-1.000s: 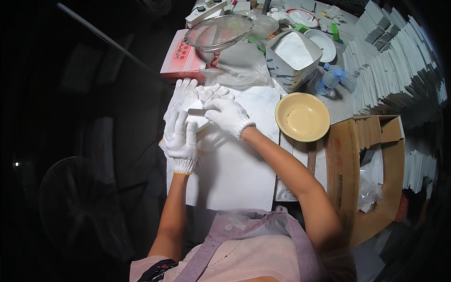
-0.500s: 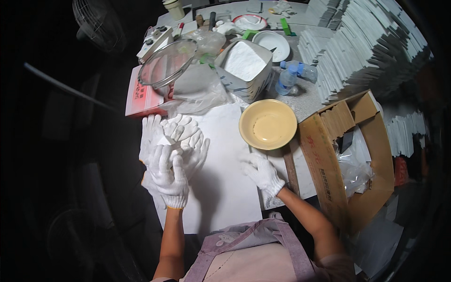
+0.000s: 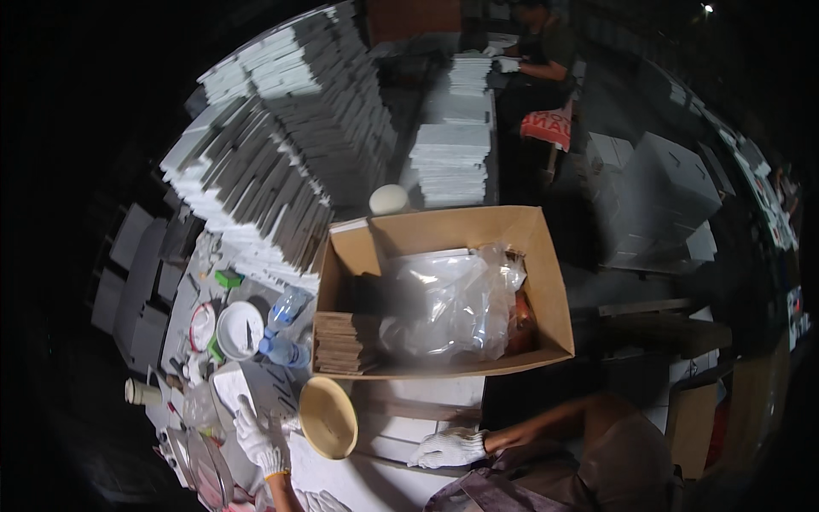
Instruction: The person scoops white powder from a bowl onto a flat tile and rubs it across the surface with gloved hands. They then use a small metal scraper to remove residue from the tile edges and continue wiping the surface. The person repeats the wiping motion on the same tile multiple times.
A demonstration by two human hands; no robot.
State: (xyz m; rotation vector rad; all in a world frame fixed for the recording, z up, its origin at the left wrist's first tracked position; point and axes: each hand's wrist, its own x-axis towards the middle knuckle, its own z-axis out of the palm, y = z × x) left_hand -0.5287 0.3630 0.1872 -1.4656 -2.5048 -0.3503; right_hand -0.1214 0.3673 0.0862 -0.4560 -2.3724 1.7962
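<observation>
My left hand [image 3: 257,439], in a white knit glove, reaches up at the lower left. Its fingers stretch toward the open container of white powder [image 3: 230,386]; whether they touch it I cannot tell. Nothing shows in this hand. My right hand [image 3: 450,447], gloved the same way, lies low on the table with its fingers out to the left, and no held thing is visible. Between the two hands stands a yellow bowl [image 3: 328,418]. More white gloves [image 3: 322,501] lie at the bottom edge, partly cut off.
A cardboard box [image 3: 461,369] holds clear plastic bags [image 3: 452,299] and a stack of brown cards [image 3: 343,341]. Tall stacks of white boards [image 3: 256,162] rise behind. Plastic bottles [image 3: 284,350] and a white plate [image 3: 240,331] stand left. A co-worker [image 3: 542,60] sits farther back.
The view has swung to the right, bringing the cardboard box to the middle. My left hand has left the pile of gloves and is now beside the powder container. My right hand stays low on the table.
</observation>
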